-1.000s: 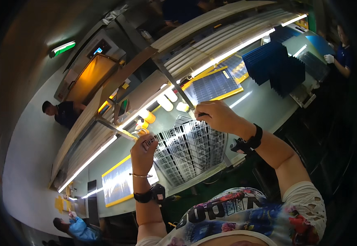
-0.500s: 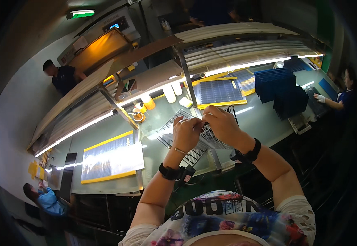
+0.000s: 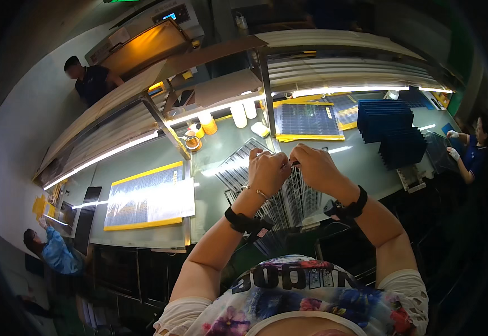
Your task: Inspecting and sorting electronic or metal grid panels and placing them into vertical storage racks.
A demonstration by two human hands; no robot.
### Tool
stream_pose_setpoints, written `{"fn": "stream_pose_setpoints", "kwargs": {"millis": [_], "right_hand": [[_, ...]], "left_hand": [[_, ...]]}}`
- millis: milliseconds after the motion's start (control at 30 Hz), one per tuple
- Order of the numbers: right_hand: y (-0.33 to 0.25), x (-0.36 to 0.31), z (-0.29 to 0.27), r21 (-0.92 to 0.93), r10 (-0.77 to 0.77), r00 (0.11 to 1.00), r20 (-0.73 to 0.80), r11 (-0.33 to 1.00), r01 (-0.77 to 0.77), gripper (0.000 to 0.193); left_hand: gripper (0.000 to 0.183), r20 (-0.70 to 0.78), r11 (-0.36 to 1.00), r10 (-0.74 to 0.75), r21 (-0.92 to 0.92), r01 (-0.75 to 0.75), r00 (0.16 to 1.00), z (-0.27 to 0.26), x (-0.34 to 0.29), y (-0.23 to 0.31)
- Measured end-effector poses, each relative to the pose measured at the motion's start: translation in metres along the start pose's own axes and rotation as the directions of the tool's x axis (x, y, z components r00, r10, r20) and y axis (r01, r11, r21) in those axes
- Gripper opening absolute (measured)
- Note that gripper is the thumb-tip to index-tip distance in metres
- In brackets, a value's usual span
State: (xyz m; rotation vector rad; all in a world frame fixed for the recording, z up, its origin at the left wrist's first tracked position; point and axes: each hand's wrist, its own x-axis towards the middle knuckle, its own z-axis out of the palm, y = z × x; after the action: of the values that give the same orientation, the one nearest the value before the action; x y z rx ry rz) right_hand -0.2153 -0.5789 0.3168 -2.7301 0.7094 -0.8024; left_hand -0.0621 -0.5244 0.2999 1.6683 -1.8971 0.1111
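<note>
Two hands (image 3: 266, 176) (image 3: 318, 172), fingers closed, contents unclear, hover above a pale bench (image 3: 209, 210) beneath tube lights (image 3: 333, 91).

Bounded at nine o'clock by a pale wall (image 3: 25, 123), underlaid at five by dark green floor (image 3: 305, 242). Spanned from eight to two by a grey-green surface (image 3: 361, 168), topped at one by corrugated shelving (image 3: 333, 71), braced at twelve by a metal post (image 3: 265, 78). Lit by fluorescent tubes (image 3: 350, 91) at nine and two. Backed at eleven by an amber-lit machine cabinet (image 3: 149, 53).

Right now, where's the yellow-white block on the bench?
In the head view, the yellow-white block sits above centre, between two white bottles and the metal shelf post, beyond the left hand.
</note>
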Motion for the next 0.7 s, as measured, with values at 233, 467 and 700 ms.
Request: {"fn": "stream_pose_setpoints", "kwargs": {"millis": [233, 467, 700], "right_hand": [[0.005, 0.008, 0.009, 0.045, -0.249, 0.952, -0.177, 0.964, 0.260, 0.023], [0.014, 0.000, 0.021, -0.167, -0.346, 0.920, -0.186, 0.933, 0.318, 0.008], [0.005, -0.007, 0.033, 0.350, 0.002, 0.914, -0.406, 0.924, 0.153, 0.010]], "left_hand": [[0.012, 0.130, 0.991, 0.050, 0.116, -0.065, 0.990, -0.003, 0.000, -0.018], [0.019, 0.343, 0.985, -0.016, -0.158, 0.074, 0.939, -0.007, 0.005, -0.020], [0.019, 0.406, 0.956, -0.052, -0.244, 0.162, 0.913, 0.001, 0.008, -0.009]]}}
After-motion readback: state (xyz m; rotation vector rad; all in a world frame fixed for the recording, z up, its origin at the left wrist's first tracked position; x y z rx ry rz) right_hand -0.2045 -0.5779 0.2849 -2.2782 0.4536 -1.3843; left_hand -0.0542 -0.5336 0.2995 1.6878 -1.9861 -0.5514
